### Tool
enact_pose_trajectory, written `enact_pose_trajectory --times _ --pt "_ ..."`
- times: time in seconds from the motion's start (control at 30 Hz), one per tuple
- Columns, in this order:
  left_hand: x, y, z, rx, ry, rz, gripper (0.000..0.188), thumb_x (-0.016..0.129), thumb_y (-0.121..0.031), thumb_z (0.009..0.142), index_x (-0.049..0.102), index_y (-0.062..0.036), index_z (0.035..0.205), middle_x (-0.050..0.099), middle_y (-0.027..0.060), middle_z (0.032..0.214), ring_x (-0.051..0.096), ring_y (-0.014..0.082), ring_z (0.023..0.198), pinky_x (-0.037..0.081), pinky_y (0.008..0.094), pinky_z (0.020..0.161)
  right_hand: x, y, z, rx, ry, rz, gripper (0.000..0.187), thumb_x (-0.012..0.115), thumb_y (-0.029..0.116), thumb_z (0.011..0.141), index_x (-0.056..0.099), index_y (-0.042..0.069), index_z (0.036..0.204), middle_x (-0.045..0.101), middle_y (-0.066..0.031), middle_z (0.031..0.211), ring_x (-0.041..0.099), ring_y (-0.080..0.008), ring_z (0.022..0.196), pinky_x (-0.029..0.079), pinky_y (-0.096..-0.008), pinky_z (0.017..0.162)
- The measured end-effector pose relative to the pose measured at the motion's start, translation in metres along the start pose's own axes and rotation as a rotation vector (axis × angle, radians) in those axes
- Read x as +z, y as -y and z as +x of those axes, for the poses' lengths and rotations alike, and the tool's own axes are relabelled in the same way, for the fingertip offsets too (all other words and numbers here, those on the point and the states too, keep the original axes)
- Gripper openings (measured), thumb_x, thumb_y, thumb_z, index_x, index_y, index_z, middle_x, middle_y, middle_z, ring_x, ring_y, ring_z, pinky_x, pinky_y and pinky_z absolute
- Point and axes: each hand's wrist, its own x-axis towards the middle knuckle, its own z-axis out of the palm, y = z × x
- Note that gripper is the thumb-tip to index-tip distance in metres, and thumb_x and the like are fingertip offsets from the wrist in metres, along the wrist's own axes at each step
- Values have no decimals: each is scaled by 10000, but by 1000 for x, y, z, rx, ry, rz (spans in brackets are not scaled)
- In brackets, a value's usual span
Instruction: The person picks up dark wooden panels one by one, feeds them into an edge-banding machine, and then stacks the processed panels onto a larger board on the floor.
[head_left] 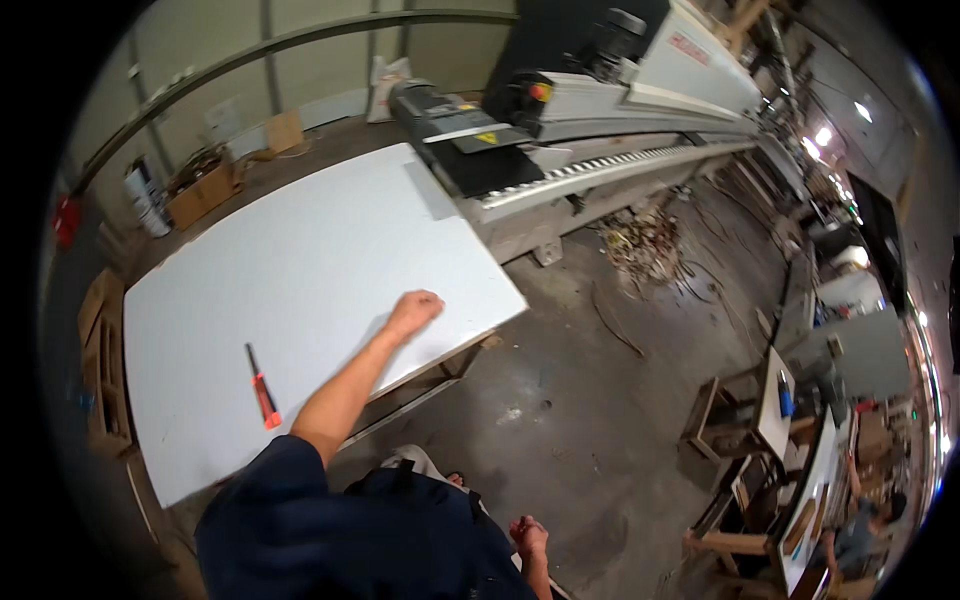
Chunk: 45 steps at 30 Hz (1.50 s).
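Observation:
A large white board (300, 270) lies flat on a low stand (420, 388). Over its front right part reaches my left hand (415, 309), at or just above the surface, with the fingers curled in. Whether anything small is inside them is hidden. My right hand (530, 534) hangs low beside my body, away from the board. Its fingers are closed too, and what they hold, if anything, does not show. To the left of my left forearm, a slim tool (263, 390) with a dark shaft and an orange-and-black handle rests on the board.
A long machine (600, 165) with a roller track meets the board's far right corner. Offcut strips (642, 243) are heaped on the floor beside it. A cardboard box (203, 195) stands behind the board. At the lower right, a person (865, 535) is beside a long workbench (812, 500).

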Motion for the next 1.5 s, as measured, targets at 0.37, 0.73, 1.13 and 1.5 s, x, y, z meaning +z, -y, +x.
enact_pose_trajectory --times 0.37,0.73,1.13,1.5 --pt "-6 -26 202 -295 -164 -547 350 659 -395 840 573 -56 855 574 44 726 566 133 590 489 259 506 -18 -24 -6 93 -152 129 160 568 132 879 556 -28 871 587 -121 736 602 -274 637 514 -384 558" --pt "22 -42 273 -263 -64 -731 218 681 -256 841 594 -57 819 627 34 744 589 104 624 494 228 559 72 14 -26 70 -110 -237 155 591 154 861 587 1 837 590 -68 730 591 -182 665 476 -305 576" --pt "-47 -33 170 -216 -72 -843 192 575 -130 907 549 7 1038 612 69 924 617 163 838 517 272 722 217 156 18 -305 245 -529 244 562 209 896 627 -25 878 632 -58 767 594 -133 697 479 -262 650" --pt "-91 12 -74 -456 -392 -743 116 582 -127 895 565 -25 947 636 66 813 610 141 684 513 256 642 396 250 -16 -1143 416 -731 236 569 176 871 623 31 1049 651 -140 928 631 -259 804 498 -328 727"
